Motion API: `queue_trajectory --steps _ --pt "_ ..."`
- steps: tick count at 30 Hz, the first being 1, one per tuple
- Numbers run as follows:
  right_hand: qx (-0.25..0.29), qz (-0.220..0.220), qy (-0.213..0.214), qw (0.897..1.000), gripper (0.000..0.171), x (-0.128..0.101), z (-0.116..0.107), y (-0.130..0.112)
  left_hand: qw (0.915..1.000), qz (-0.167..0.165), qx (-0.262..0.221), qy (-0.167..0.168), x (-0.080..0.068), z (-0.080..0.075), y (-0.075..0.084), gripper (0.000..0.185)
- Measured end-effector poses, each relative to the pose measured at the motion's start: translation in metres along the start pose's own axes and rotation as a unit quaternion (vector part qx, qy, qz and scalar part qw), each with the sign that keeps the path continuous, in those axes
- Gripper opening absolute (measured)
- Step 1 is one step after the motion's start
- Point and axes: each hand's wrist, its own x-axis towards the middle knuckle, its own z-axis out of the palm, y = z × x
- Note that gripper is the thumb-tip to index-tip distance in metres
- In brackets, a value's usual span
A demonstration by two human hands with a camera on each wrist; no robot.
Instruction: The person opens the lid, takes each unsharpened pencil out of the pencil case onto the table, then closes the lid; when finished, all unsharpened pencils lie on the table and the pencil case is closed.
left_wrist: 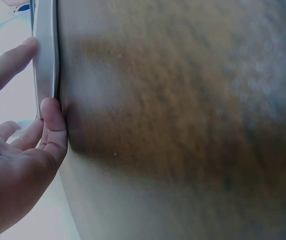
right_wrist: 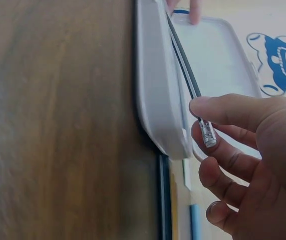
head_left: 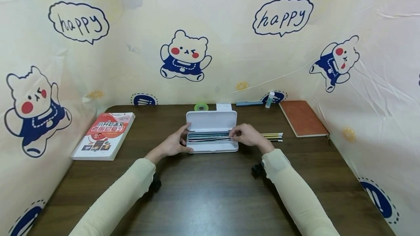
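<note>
A white pencil case [head_left: 214, 148] lies on the table with its lid [head_left: 211, 121] raised toward the back. Several dark pencils [head_left: 206, 136] lie lengthwise inside it. My left hand [head_left: 172, 145] grips the case's left end, fingers spread around its corner and edge, as the left wrist view shows closely. At the other end, my right hand [head_left: 248, 135] pinches one dark pencil [right_wrist: 186, 62] between thumb and index finger, just behind its silver ferrule and pale eraser. That pencil slants over the case's rim, and its far end is hidden.
More pencils [head_left: 275, 134] with pale ends lie right of the case, partly behind my right hand. Behind are green tape [head_left: 201, 107], a white block [head_left: 224, 107], a blue pen-like stick [head_left: 249, 103] and a glue stick [head_left: 270, 99]. A book [head_left: 105, 136] lies left, a brown notebook [head_left: 303, 118] right.
</note>
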Motion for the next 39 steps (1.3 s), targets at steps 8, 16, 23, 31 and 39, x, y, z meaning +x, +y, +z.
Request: queue_trajectory --steps 8,16,23,31,39 --pt "0.008 0.004 0.029 1.0 0.009 -0.011 -0.013 0.012 1.0 0.0 -0.003 -0.001 -0.002 0.0 0.001 0.11" --pt "0.016 0.01 0.047 0.999 0.01 -0.032 -0.031 0.035 1.0 0.001 0.002 -0.001 0.0 0.0 0.0 0.109" --pt "0.023 0.026 0.06 0.998 0.015 -0.057 -0.048 0.057 1.0 0.007 0.003 -0.004 -0.001 0.0 -0.001 0.11" --pt "0.015 0.06 0.074 0.995 0.013 -0.082 -0.064 0.079 1.0 0.003 0.004 -0.004 0.001 0.0 -0.001 0.108" --pt "0.013 0.091 0.072 0.993 0.014 -0.099 -0.072 0.096 0.9999 0.009 0.004 -0.004 -0.001 0.0 -0.001 0.108"
